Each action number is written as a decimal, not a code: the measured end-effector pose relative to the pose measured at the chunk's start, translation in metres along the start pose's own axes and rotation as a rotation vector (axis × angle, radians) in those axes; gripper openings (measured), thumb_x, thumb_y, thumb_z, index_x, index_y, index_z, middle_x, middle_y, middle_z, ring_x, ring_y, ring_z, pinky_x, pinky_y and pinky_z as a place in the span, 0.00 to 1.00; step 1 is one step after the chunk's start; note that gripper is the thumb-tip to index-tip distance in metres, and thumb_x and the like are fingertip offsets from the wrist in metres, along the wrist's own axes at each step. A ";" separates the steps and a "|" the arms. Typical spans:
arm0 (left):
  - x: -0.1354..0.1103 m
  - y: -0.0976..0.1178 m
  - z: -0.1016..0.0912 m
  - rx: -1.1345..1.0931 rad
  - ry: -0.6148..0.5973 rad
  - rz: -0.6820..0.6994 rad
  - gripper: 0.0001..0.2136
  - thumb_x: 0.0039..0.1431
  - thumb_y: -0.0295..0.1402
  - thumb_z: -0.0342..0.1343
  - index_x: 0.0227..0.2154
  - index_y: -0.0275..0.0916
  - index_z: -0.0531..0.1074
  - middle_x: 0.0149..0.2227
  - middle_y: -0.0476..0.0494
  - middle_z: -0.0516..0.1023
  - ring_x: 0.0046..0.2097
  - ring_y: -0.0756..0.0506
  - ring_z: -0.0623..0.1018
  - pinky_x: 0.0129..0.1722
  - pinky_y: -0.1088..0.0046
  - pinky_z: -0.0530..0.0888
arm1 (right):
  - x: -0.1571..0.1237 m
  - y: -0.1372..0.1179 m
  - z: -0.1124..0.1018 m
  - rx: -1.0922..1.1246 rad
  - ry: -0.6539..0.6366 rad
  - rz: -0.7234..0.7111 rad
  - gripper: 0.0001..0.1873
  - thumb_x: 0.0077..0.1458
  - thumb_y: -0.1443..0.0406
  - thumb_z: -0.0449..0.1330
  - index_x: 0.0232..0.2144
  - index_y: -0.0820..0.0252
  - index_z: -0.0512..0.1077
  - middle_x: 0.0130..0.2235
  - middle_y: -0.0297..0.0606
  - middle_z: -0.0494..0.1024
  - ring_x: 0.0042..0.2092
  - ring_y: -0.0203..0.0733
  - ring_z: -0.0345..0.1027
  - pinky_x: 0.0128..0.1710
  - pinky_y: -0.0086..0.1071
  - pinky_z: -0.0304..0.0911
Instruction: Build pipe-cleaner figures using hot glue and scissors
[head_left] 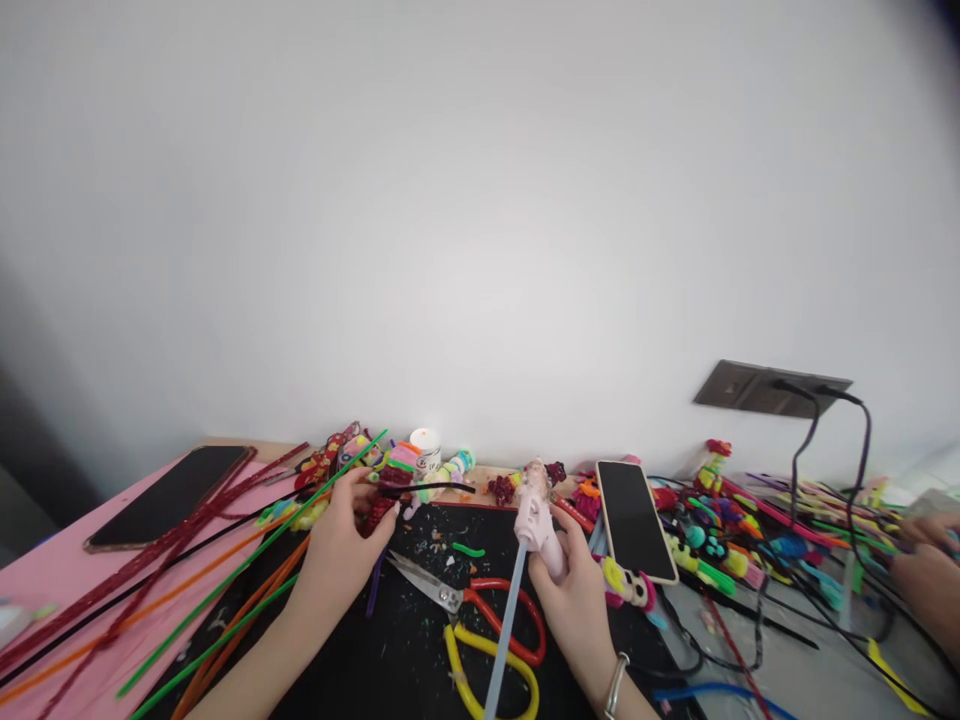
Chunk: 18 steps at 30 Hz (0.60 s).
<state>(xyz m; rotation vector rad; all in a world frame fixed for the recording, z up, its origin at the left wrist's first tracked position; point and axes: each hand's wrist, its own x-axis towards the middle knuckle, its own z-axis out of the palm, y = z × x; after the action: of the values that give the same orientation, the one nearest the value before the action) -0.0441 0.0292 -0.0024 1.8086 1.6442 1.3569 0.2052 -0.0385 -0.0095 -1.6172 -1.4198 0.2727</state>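
My left hand (341, 545) is closed round a small dark red pipe-cleaner piece (381, 512) with a black pipe cleaner (427, 488) sticking out to the right of it. My right hand (574, 590) grips a pink hot glue gun (538, 520), nozzle pointing up and away, with a translucent glue stick (506, 630) trailing back toward me. Both hands hover over a black work mat (405, 650). Scissors with red and yellow handles (487, 625) lie on the mat between my wrists.
Long green, orange and red pipe cleaners (225, 590) fan out at left beside a dark phone (169, 495) on a pink surface. A second phone (636, 520) lies right of the glue gun. Finished craft figures (427, 462) line the wall. Another person's hands (926, 565) work at far right among cables.
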 end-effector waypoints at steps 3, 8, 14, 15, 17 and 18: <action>-0.002 0.008 0.001 -0.284 0.004 -0.108 0.22 0.50 0.40 0.55 0.47 0.39 0.60 0.42 0.40 0.72 0.45 0.39 0.74 0.43 0.60 0.72 | 0.001 0.004 -0.001 -0.129 -0.058 -0.033 0.26 0.48 0.67 0.52 0.52 0.62 0.58 0.30 0.35 0.74 0.29 0.42 0.67 0.30 0.32 0.62; -0.009 0.021 0.005 -0.618 -0.101 -0.262 0.22 0.50 0.40 0.56 0.47 0.40 0.61 0.49 0.39 0.71 0.51 0.40 0.71 0.50 0.61 0.69 | 0.006 0.008 -0.005 -0.350 -0.140 -0.126 0.28 0.44 0.70 0.53 0.51 0.58 0.61 0.33 0.36 0.76 0.32 0.45 0.68 0.37 0.37 0.58; -0.016 0.024 0.011 -0.669 -0.114 -0.292 0.23 0.49 0.38 0.58 0.48 0.42 0.60 0.51 0.41 0.70 0.51 0.41 0.73 0.48 0.64 0.71 | 0.012 0.008 -0.011 -0.458 -0.243 -0.230 0.29 0.42 0.70 0.53 0.51 0.56 0.62 0.32 0.36 0.74 0.35 0.45 0.66 0.42 0.39 0.53; -0.017 0.024 0.011 -0.662 -0.126 -0.300 0.24 0.49 0.38 0.58 0.49 0.41 0.60 0.52 0.41 0.70 0.51 0.41 0.72 0.48 0.64 0.72 | 0.013 0.008 -0.013 -0.472 -0.254 -0.244 0.29 0.41 0.70 0.54 0.50 0.55 0.63 0.33 0.36 0.74 0.37 0.46 0.66 0.42 0.39 0.52; -0.018 0.022 0.012 -0.654 -0.147 -0.320 0.25 0.49 0.38 0.57 0.50 0.41 0.59 0.53 0.39 0.69 0.51 0.40 0.72 0.48 0.64 0.72 | 0.014 0.008 -0.015 -0.492 -0.273 -0.264 0.28 0.40 0.70 0.54 0.48 0.55 0.64 0.34 0.37 0.73 0.38 0.47 0.64 0.42 0.40 0.51; -0.018 0.022 0.013 -0.655 -0.159 -0.330 0.25 0.49 0.38 0.57 0.51 0.40 0.59 0.53 0.39 0.69 0.51 0.40 0.73 0.48 0.64 0.72 | 0.015 0.008 -0.017 -0.502 -0.280 -0.271 0.28 0.39 0.70 0.54 0.47 0.56 0.65 0.33 0.37 0.73 0.39 0.47 0.64 0.43 0.40 0.50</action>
<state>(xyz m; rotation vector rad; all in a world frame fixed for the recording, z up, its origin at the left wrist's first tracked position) -0.0187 0.0109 0.0009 1.1718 1.1571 1.3456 0.2266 -0.0324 -0.0006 -1.7985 -2.0209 -0.0243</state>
